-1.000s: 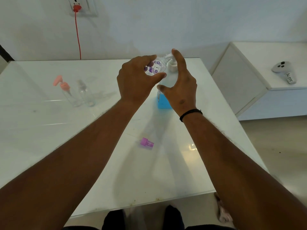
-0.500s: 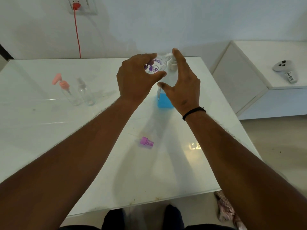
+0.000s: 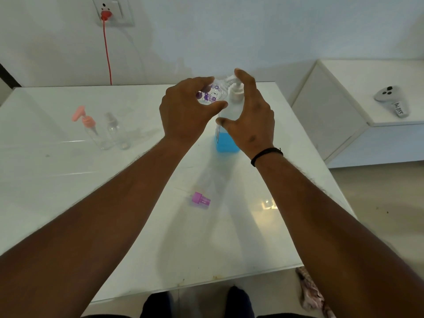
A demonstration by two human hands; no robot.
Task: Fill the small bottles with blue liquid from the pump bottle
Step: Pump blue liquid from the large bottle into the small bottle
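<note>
My left hand (image 3: 185,113) holds a small clear bottle with purple flower print (image 3: 212,94) up at the white nozzle of the pump bottle (image 3: 226,141). The pump bottle stands on the white table with blue liquid in its lower part. My right hand (image 3: 250,118) rests on the pump head (image 3: 236,92), forefinger on top and thumb against the bottle's side. A purple cap (image 3: 201,199) lies loose on the table nearer to me. Two more small clear bottles stand at the left, one with a pink pump top (image 3: 91,129), one with a clear top (image 3: 117,131).
The white table (image 3: 68,180) ends at its right edge near a low white cabinet (image 3: 344,111) with a grey controller (image 3: 392,99) on it. A red cable (image 3: 107,53) hangs from a wall socket behind the table. A cloth (image 3: 312,292) lies on the floor.
Both hands stay at the pump bottle and hardly shift. The right forefinger remains on the pump head, and the small printed bottle stays at the nozzle.
</note>
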